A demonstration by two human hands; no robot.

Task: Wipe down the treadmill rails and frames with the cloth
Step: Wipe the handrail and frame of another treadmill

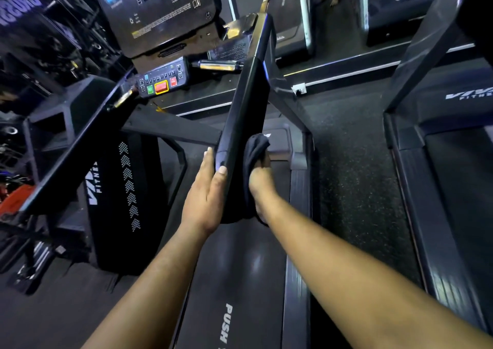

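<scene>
I have the right hand (260, 182) clutching the dark cloth (256, 148) against the near end of the right handrail (245, 103), left hand (205, 196) flat-fingered beside it, so I judge the other rail (80, 146) and frames remain.

There is only one view, from a wide-angle camera worn on the person's head. It looks forward and steeply down along both forearms, so the left hand (206, 188) and the right hand (262, 180) lie near the middle of the picture, close to the lens. The treadmill rail (245, 103) runs away from the camera toward the console (160, 82), which stands farther off in the upper left. The treadmill belt (240, 282) fills the lower part, directly below. Straight lines bend near the edges, and a neighbouring treadmill (440, 162) appears at the right side.
</scene>
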